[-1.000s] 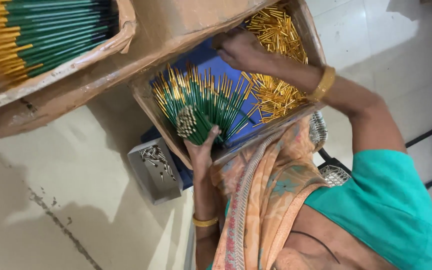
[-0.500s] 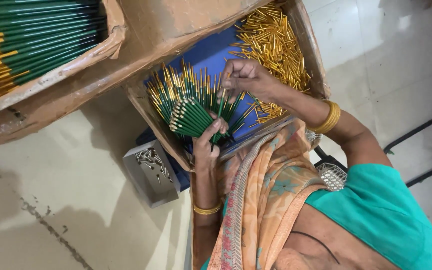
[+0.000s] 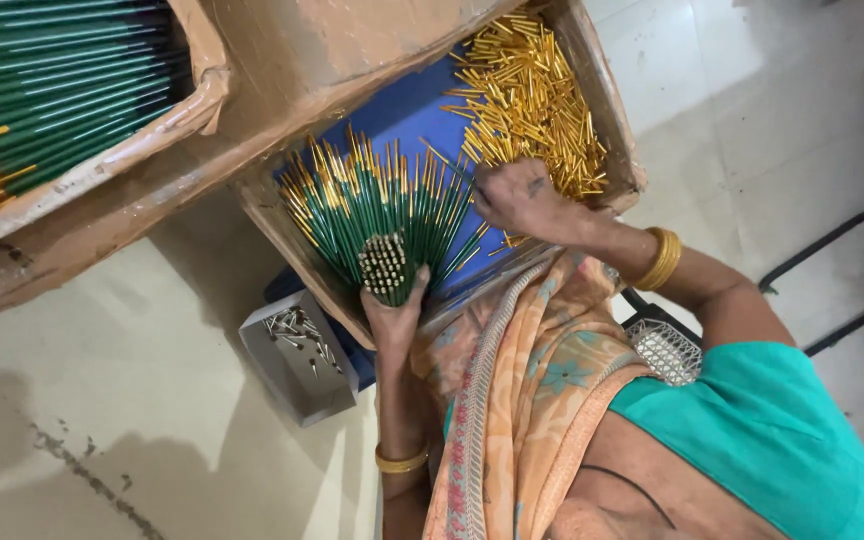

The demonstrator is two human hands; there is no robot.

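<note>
While the left hand stays out of the count, gripping one fanned bundle of green pencils at its base, the right hand pinches at the bundle's gold-capped tips. Both hands work inside one cardboard tray holding one heap of gold caps. One second carton of pencils sits upper left, and one small grey box stands below.

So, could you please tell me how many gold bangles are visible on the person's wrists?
2: one gold bangle on the wrist near the brass caps, another gold bangle on the wrist below the fanned green pencils.
</note>
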